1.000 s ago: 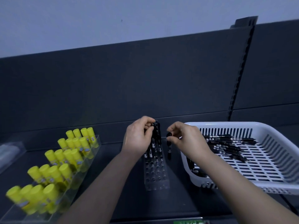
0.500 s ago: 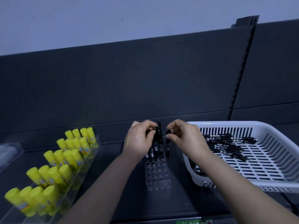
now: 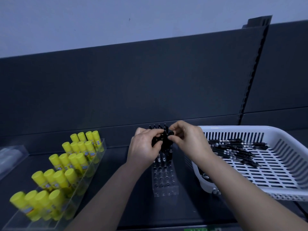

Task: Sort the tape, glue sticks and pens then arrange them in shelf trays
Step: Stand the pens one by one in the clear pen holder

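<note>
L hand (image 3: pixel 145 147) grips a bunch of black pens (image 3: pixel 159 140) upright over the clear pen rack (image 3: pixel 165 182). R hand (image 3: pixel 188 139) pinches one pen (image 3: pixel 170 133) by its top, long axis approx vertical, tip toward the rack's right-side holes. I judge R is nearer for a straight-down drop; loose pens (image 3: pixel 236 147) lie flat in the white basket (image 3: pixel 233 128) on the R.

Bare forearms (image 3: pixel 115 189), bare left grip (image 3: pixel 144 148), right grip (image 3: pixel 189 141)
</note>
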{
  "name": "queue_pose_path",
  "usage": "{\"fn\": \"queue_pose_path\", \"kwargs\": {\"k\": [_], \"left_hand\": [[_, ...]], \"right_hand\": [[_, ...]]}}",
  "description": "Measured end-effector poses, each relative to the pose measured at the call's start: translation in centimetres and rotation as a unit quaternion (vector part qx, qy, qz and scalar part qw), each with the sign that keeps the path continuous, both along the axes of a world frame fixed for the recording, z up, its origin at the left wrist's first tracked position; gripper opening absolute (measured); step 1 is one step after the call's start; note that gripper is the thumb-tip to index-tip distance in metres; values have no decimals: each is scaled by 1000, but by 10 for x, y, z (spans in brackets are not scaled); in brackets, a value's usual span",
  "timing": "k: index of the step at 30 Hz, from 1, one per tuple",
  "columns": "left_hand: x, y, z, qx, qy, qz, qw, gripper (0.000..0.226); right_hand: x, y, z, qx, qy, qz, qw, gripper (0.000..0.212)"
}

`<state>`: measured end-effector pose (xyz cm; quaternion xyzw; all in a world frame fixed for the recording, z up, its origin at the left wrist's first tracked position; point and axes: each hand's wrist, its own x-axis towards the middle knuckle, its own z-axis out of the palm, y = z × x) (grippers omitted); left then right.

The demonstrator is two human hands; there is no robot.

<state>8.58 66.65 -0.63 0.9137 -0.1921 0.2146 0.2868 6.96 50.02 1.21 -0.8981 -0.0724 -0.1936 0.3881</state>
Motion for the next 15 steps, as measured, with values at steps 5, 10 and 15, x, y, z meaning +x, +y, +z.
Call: {"fn": "queue_pose_path", "kwargs": {"k": [5,10,15], "left_hand": [[0,14,4,-45,-60,45,996,30],[-1,25,5,-43,-62,63,995,27],[-6,16,9,-56,-78,44,994,25]], "right_hand": [[9,6,-14,-45,28,6,999,28],[11,10,-23,-84,52,9,995,43],[3,0,-19,-83,54,6,995,53]]}}
